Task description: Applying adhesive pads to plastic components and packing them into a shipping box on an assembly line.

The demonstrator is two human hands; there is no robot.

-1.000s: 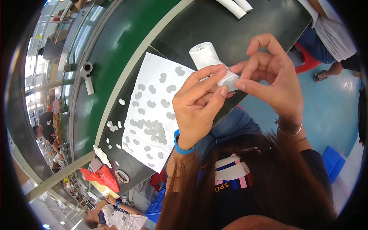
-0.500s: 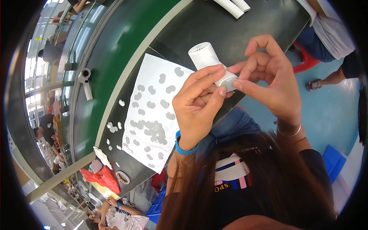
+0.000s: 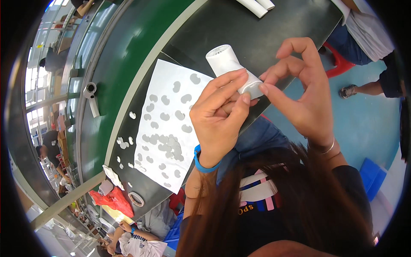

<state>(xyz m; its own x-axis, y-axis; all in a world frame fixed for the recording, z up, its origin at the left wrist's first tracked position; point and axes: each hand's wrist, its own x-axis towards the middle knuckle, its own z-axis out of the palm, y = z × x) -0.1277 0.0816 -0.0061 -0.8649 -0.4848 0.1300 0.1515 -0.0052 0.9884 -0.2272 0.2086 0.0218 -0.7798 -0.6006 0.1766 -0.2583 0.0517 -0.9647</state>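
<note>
A white hair dryer (image 3: 223,60), with a round grille at its far end, is in my left hand (image 3: 218,113). The fingers of that hand wrap its near part, with the thumb pressed at the lower end. A smooth greyish patch (image 3: 251,89) shows on this end. My right hand (image 3: 306,96) is beside it, thumb and forefinger curled toward each other at the patch's edge; anything between their tips is too small to make out. Left of my hands, a white sheet (image 3: 165,79) bears several grey bean-shaped pieces (image 3: 170,145), some heaped together.
Small white scraps (image 3: 123,142) lie on the dark table (image 3: 197,32) beside the sheet. A tape roll (image 3: 136,198) and a red plastic bag (image 3: 113,200) are at its near left. Another hair dryer (image 3: 93,100) sits on the green belt (image 3: 111,68). White tubes (image 3: 254,6) lie at the back.
My right thumb and forefinger have drawn a little away from the hair dryer's end, and the other right fingers have lifted off it. My left hand keeps its hold.
</note>
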